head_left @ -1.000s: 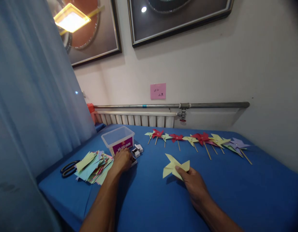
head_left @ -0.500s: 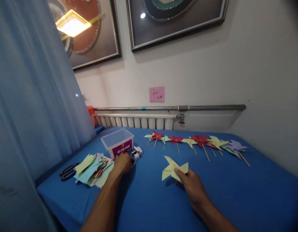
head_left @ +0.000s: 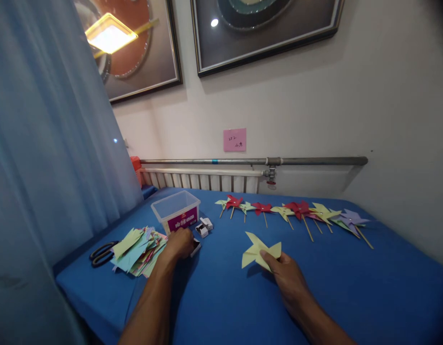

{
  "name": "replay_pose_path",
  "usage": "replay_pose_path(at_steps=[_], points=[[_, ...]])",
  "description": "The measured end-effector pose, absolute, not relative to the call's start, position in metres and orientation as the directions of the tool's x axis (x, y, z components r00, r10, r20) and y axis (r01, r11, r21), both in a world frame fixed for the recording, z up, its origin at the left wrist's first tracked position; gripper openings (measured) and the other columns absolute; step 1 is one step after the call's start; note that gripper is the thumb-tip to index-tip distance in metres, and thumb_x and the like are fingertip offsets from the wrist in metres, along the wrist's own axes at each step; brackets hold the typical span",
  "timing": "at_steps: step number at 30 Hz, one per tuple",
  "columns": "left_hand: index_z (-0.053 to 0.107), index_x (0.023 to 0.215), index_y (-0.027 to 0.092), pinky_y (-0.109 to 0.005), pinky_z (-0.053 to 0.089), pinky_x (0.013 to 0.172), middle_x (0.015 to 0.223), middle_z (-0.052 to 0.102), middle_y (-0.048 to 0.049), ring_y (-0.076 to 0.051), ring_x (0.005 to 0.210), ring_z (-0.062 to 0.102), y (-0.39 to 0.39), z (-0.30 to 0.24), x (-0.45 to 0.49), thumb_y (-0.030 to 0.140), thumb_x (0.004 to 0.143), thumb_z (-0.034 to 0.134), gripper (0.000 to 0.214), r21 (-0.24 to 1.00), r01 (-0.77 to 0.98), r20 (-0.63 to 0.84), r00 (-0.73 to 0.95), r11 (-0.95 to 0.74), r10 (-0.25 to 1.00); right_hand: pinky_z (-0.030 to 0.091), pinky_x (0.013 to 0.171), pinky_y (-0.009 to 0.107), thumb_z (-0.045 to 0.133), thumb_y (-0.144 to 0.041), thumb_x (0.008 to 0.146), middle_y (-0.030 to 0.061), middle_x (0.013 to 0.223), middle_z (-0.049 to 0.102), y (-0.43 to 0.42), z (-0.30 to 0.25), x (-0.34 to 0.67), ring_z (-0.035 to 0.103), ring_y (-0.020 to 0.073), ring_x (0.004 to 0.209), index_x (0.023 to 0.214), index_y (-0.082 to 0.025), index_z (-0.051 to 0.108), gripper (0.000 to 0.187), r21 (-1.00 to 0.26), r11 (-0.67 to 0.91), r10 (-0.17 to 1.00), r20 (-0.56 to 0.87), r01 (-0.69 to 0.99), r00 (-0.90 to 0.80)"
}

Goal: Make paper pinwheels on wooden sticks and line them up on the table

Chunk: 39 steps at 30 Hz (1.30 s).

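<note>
My right hand (head_left: 289, 278) pinches a pale yellow paper pinwheel (head_left: 253, 251) near its middle, thumb on top, above the blue cloth. No stick shows on it. Beside the clear plastic tub (head_left: 183, 220) with a purple label, my left hand (head_left: 181, 242) reaches down with curled fingers over a small open box (head_left: 196, 247). Its fingertips are hidden, so what they hold cannot be made out. A second small white box (head_left: 204, 227) lies just beyond that hand. To its left is a heap of coloured paper pieces (head_left: 137, 254).
Black-handled scissors (head_left: 101, 254) lie left of the paper heap. Several finished pinwheels on sticks (head_left: 299, 209) form a row along the far side of the blue-covered table (head_left: 236, 306). Behind them are a metal pipe (head_left: 322, 161) and a radiator (head_left: 203, 181). A blue curtain (head_left: 56, 167) hangs at left.
My left hand has shifted slightly left, and more of the small open box shows beside it. My right hand keeps the pinwheel almost still. The view has moved a little.
</note>
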<state>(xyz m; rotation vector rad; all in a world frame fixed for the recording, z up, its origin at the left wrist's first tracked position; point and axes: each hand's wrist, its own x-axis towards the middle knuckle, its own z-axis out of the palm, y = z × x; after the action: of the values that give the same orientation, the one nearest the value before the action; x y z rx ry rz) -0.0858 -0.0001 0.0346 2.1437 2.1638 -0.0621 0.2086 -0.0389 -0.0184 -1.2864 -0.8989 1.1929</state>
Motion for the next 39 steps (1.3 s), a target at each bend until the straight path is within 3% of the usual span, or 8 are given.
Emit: replay_pose_path(at_steps=[12,19,24,27,32,39], points=[[0.077,0.09,0.02,-0.034,0.051,0.08,0.098,0.079,-0.0121,-0.029,0.096,0.073,-0.003,0.038,-0.0776,0.023,0.079,0.061,0.019,0.102,0.994,-0.046,-0.034,0.039,0.998,0.057,0.064,0.032,0.081,-0.044,0.062,0.0068,0.073,0.079,-0.0428,-0.0131,0.2069,0.076,0.0301,0.082,0.082,-0.019,0.075,0.033,-0.981,-0.117,0.969,-0.147,-0.158,0.196],[0.076,0.089,0.021,-0.035,0.049,0.086,0.113,0.075,-0.0116,-0.029,0.109,0.068,-0.0001,0.0358,-0.0839,0.023,0.085,0.057,0.019,0.083,0.996,0.02,-0.041,0.039,0.999,0.057,0.066,0.032,0.081,-0.045,0.06,0.0066,0.077,0.079,-0.0386,-0.0178,0.2072,0.075,0.0277,0.08,0.084,-0.018,0.074,0.037,-0.981,-0.123,0.965,-0.153,-0.15,0.213],[0.075,0.1,0.02,-0.032,0.048,0.091,0.118,0.073,-0.01,-0.025,0.112,0.066,0.0028,0.0325,-0.0819,0.023,0.09,0.053,0.024,0.185,0.982,0.161,-0.07,0.039,0.984,0.058,0.067,0.034,0.08,-0.047,0.062,0.0075,0.076,0.079,-0.0418,-0.0151,0.2077,0.077,0.032,0.088,0.084,-0.019,0.074,0.036,-0.983,-0.124,0.97,-0.149,-0.139,0.191],[0.074,0.111,0.021,-0.034,0.047,0.097,0.124,0.072,-0.0102,-0.028,0.118,0.064,0.0031,0.0316,-0.0796,0.032,0.087,0.061,0.029,0.204,0.977,0.142,-0.084,0.054,0.986,0.059,0.067,0.034,0.08,-0.046,0.063,0.008,0.077,0.08,-0.0434,-0.0128,0.2076,0.077,0.0332,0.09,0.085,-0.019,0.075,0.035,-0.98,-0.118,0.975,-0.145,-0.16,0.171],[0.072,0.121,0.024,-0.036,0.046,0.102,0.133,0.067,-0.0094,-0.029,0.124,0.06,0.0029,0.0306,-0.0833,0.028,0.081,0.069,0.04,0.18,0.984,0.029,-0.021,0.016,0.999,0.058,0.065,0.034,0.08,-0.044,0.063,0.0073,0.075,0.08,-0.0411,-0.0157,0.2076,0.077,0.0312,0.08,0.088,-0.017,0.075,0.037,-0.984,-0.113,0.972,-0.138,-0.137,0.19],[0.068,0.127,0.02,-0.042,0.043,0.107,0.145,0.057,-0.014,-0.031,0.132,0.052,0.0032,0.0302,-0.0859,0.02,0.089,0.057,0.039,0.054,0.991,0.23,-0.13,0.121,0.965,0.058,0.067,0.034,0.079,-0.047,0.063,0.0072,0.075,0.079,-0.0404,-0.0171,0.2089,0.076,0.0307,0.082,0.089,-0.016,0.076,0.041,-0.988,-0.102,0.974,-0.123,-0.116,0.188]])
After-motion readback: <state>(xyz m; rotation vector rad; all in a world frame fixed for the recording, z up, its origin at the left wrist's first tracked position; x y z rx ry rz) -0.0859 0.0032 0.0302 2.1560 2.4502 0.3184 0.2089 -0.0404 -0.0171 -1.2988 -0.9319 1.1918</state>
